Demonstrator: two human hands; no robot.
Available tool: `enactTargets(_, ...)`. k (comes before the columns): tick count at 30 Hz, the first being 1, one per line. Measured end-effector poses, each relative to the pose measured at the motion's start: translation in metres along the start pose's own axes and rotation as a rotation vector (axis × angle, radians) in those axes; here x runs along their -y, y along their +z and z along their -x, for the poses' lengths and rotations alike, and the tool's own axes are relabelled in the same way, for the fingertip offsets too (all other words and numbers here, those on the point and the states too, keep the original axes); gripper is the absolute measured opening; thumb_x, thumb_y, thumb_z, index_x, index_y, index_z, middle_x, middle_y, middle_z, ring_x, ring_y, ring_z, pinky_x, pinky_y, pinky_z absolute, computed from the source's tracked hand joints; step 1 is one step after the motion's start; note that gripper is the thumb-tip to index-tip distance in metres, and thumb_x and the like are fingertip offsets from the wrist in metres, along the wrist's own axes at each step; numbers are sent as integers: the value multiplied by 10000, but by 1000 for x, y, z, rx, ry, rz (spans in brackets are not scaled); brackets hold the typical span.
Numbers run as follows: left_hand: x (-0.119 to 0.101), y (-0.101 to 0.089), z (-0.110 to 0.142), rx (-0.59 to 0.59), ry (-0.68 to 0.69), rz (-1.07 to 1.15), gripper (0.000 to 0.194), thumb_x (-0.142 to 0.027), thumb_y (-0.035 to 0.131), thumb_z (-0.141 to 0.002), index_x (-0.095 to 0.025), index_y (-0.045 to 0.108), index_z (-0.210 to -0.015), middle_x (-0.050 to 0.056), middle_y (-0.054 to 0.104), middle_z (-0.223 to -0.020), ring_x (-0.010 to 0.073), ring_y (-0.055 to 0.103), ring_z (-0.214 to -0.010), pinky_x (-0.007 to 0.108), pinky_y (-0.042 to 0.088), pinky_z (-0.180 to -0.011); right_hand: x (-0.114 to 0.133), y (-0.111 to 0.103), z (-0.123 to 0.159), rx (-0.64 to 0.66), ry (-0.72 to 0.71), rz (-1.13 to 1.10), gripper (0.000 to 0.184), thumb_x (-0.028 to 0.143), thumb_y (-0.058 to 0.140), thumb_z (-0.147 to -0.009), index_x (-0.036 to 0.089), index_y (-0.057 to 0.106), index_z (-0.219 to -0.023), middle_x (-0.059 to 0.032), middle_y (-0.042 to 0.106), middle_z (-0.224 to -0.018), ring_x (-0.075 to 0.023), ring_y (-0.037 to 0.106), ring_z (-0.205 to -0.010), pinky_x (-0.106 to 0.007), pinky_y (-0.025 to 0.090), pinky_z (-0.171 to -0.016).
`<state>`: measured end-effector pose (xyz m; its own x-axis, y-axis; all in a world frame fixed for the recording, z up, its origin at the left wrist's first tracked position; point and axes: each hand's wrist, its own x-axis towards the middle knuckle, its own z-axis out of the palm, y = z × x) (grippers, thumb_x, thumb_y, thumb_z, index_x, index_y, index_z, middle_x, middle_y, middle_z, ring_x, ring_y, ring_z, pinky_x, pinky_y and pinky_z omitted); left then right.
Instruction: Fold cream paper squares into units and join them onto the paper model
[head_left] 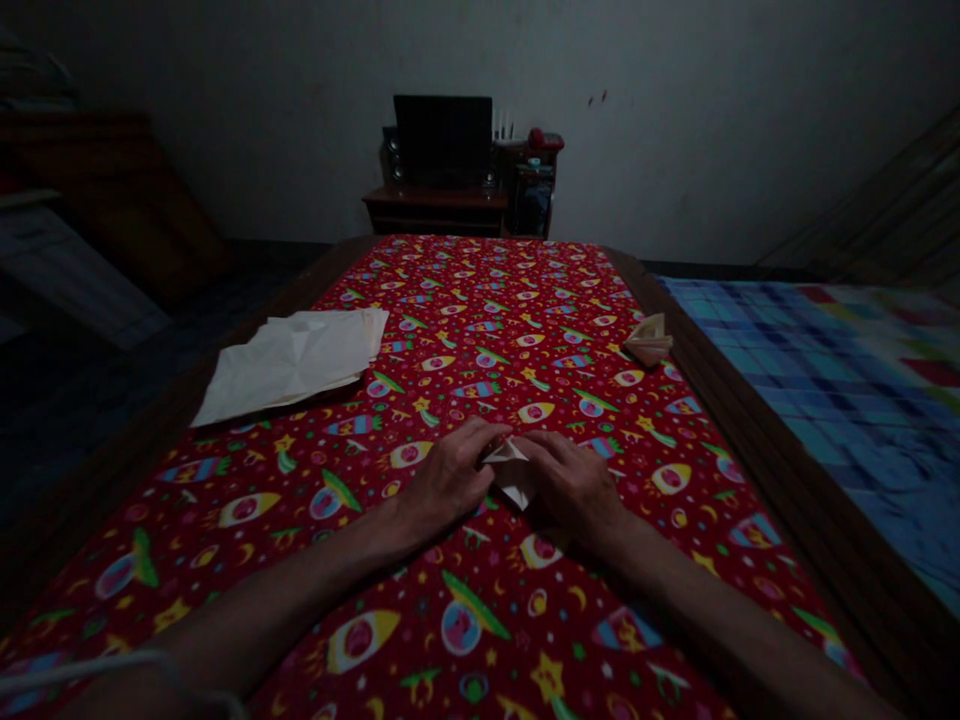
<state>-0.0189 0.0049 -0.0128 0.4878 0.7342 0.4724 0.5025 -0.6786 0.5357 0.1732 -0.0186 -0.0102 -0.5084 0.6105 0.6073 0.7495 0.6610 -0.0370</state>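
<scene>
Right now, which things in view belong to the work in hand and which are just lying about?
In the work:
- left hand, right hand, small folded paper
- probably paper stack, folded piece

Lying about:
- monitor
- checked cloth

Dim home room with monitor (pixel 444 140), speakers (pixel 394 155) and checkered bedding (pixel 795 360).

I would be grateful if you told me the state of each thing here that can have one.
Small paper between the hands: folded, with a pointed lower end
Left hand: fingers bent at the paper's edge
Right hand: fingers bent over the paper's other side
Paper stack: flat, creased, edges uneven
Paper piece at right: folded
Monitor: screen dark
Patterned cloth: spread out
</scene>
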Motion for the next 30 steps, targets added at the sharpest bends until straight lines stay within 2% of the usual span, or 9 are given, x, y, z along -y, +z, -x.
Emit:
enactTargets(5, -6, -2, -1, -103, -58, -19, 269, -56, 526, -739, -191, 508, -970, 1, 580, -852, 124, 562, -715, 233, 468, -651, -1, 3, 4, -46, 9, -31, 228, 135, 429, -878, 119, 606, -1021, -104, 686, -936, -161, 641, -772, -245, 492, -604)
enactTargets(9, -11, -8, -2, -102, 120, -97, 118, -121, 513, -836, -190, 547, -926, 21, 605, -866, 144, 563, -806, 255, 452, -719, -2, 6, 5, -78, 20, -44, 218, 151, 438, -882, 118, 620, -996, -109, 694, -915, -164, 653, -761, -247, 505, -597)
enactTargets(13, -16, -13, -3, -62, 216, -195, 129, -193, 474, -894, -194, 587, -957, 29, 626, -846, 148, 551, -783, 267, 437, -711, -3, 7, 6, -86, 40, -61, 231, 154, 432, -881, 125, 632, -993, -114, 698, -918, -170, 660, -779, -253, 518, -603)
enactTargets(22, -11, -9, -1, -72, 235, -169, 200, -150, 485, -870, -183, 603, -1028, 43, 610, -855, 140, 541, -775, 247, 437, -683, -4, 6, 6, -53, 94, -90, 243, 148, 427, -880, 133, 641, -993, -116, 694, -948, -166, 662, -773, -252, 518, -621)
enactTargets(30, -11, -11, 0, 44, 216, -238, 157, -174, 502, -863, -202, 631, -949, 33, 587, -835, 156, 522, -799, 274, 411, -704, -4, 4, 9, -10, 30, 16, 270, 152, 456, -868, 121, 605, -1091, -135, 670, -988, -198, 627, -839, -301, 503, -682)
